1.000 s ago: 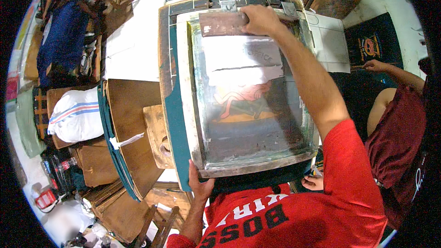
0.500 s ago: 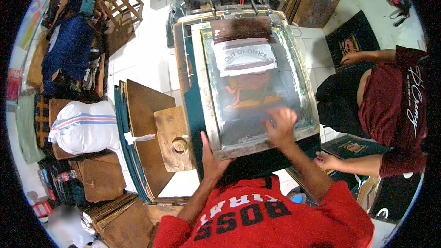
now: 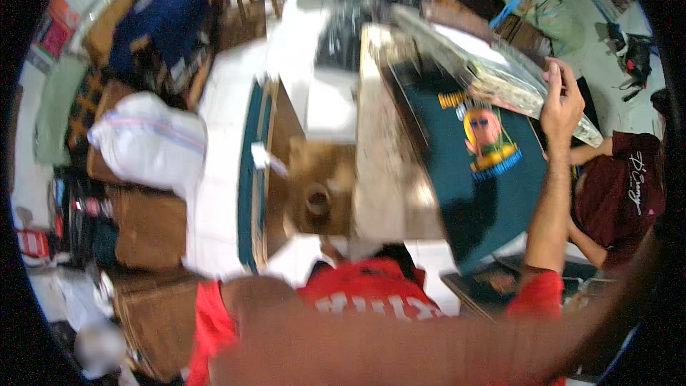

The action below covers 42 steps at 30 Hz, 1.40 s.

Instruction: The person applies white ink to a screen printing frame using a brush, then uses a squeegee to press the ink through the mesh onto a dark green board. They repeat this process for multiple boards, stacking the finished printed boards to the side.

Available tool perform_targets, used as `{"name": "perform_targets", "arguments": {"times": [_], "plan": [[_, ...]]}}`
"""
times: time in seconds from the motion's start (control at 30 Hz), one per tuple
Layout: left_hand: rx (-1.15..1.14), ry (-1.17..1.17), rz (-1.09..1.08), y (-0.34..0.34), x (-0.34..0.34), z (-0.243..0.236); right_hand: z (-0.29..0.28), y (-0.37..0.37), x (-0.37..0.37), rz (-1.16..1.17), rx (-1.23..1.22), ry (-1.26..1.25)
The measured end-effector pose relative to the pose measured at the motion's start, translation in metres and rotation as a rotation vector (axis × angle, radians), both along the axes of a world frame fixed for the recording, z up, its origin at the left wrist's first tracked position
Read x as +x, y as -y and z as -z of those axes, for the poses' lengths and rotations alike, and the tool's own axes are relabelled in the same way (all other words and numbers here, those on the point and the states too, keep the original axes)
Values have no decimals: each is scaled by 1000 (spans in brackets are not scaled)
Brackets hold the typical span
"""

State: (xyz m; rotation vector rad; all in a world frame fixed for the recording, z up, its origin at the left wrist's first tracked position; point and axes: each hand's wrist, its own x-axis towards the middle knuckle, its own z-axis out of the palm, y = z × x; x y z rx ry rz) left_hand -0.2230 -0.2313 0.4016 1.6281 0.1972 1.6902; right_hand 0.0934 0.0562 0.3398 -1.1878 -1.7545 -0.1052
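Note:
My right hand (image 3: pixel 561 104) grips the near edge of a screen printing frame (image 3: pixel 493 75), which is tilted up off the dark green printed fabric panel (image 3: pixel 450 193). Its thumb and fingers wrap around the frame's edge. The panel bears a colourful cartoon figure with lettering and lies slanted beside a worn, pale board or table strip (image 3: pixel 389 157). My left arm (image 3: pixel 400 347), badly blurred, crosses the bottom of the picture close to the camera. I cannot see my left hand past it.
At the right, a person in a maroon shirt (image 3: pixel 618 193) has arms close to the panel. Left of the worktable stand upright boards (image 3: pixel 282 121) and a wooden piece with a tape roll (image 3: pixel 318 201). A white sack (image 3: pixel 150 139) lies farther left, near brown boards (image 3: pixel 150 229).
The screen frame has been lifted and tilted to the right, uncovering the printed panel. My right hand has taken hold of its edge. My left hand has left the frame; its arm now crosses the foreground.

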Motion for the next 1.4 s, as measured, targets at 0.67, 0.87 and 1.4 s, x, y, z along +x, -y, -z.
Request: {"name": "perform_targets", "arguments": {"times": [0.67,0.87,1.4], "plan": [[-669,341,-1207,71,-134,121,-129,-147,11,-7,-71,229],[-1170,-596,-1644,79,-242,398,-145,-166,12,44,-92,289],[-994,-985,-1512,102,-239,441,-155,-208,30,-12,-34,195]]}}
